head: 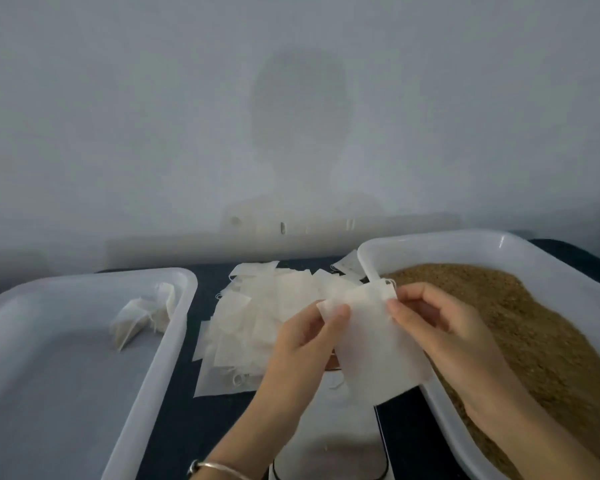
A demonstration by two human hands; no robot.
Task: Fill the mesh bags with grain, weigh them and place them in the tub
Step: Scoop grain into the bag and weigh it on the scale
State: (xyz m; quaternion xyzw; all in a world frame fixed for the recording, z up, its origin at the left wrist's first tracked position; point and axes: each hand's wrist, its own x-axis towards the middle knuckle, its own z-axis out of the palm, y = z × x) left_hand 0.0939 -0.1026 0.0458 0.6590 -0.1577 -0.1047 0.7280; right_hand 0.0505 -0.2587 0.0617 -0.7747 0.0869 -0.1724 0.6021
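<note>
Both hands' fingers pinch mesh bag (mouth pointing up-right).

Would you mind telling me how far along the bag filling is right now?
Early on. Done: a few filled bags lie in the left tub. In hand: the left hand and right hand pinch one empty mesh bag by its top edge. Left: filling it from the grain, weighing, and the pile of empty bags.
</note>
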